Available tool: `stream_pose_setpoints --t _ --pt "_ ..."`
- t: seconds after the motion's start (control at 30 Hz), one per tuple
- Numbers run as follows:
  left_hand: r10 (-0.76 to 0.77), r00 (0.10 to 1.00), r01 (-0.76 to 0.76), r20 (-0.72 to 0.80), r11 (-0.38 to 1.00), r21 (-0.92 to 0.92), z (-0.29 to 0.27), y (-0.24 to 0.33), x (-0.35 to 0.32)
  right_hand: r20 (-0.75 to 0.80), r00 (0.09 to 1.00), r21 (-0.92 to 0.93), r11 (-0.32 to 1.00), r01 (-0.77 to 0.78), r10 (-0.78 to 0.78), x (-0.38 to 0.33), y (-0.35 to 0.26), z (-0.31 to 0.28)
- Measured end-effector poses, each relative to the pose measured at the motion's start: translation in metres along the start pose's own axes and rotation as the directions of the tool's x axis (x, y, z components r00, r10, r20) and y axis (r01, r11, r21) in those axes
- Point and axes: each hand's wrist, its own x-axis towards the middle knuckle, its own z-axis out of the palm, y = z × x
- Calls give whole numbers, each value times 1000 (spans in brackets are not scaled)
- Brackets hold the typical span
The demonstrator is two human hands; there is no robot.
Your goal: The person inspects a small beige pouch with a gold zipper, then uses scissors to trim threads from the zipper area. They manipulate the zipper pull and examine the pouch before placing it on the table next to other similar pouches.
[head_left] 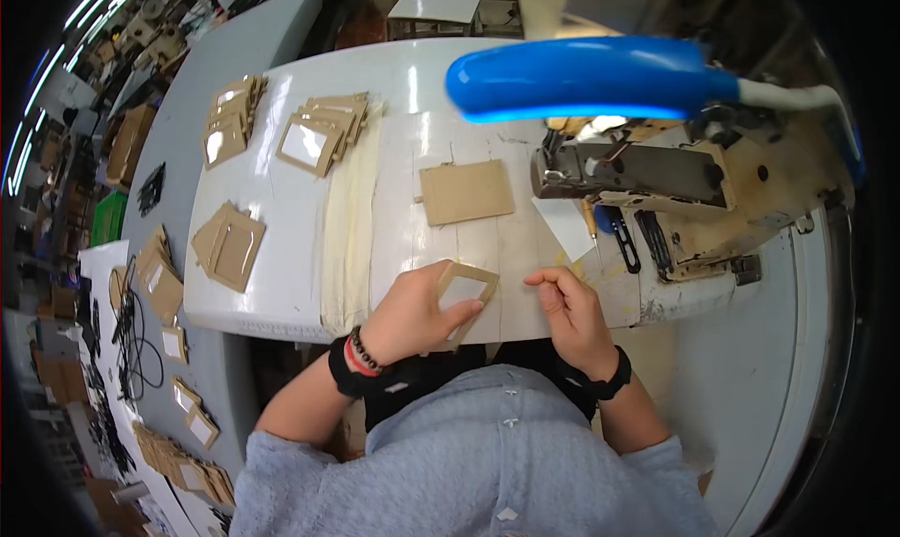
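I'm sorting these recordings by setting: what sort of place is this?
Most likely a sewing workshop. A sewing machine stands at the right of the white table, piles of tan windowed pieces lie on it, and the left hand holds a similar piece.

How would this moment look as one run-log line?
left hand: holding tan windowed piece | right hand: near it, nothing visibly held | table: tan panel ahead, tan stacks leftward | sewing machine: right side

Head-worn L fisheye cam, facing dn, fairly close, abv white tbl (291, 218)
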Motion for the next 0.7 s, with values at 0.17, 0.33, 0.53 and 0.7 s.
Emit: stream_pose_setpoints --t 0.17,0.33,0.53,0.7 --pt "-184 915 -182 -359 606 -774 16 33 -19 68 998 327 945 -9 -14 14 -54 2" --pt "-148 879 -374 -453 374 -849 28 58 -23 42 999 374 927 -17 2 22 -80 9" --pt "92 953 -297 -288 470 -831 -23 47 -32 128 987 388 911 -141 99 26 -88 -25" --pt "-46 988 -70 -145 707 -704 -38 73 -17 262 957 293 934 -204 127 29 -97 -44"
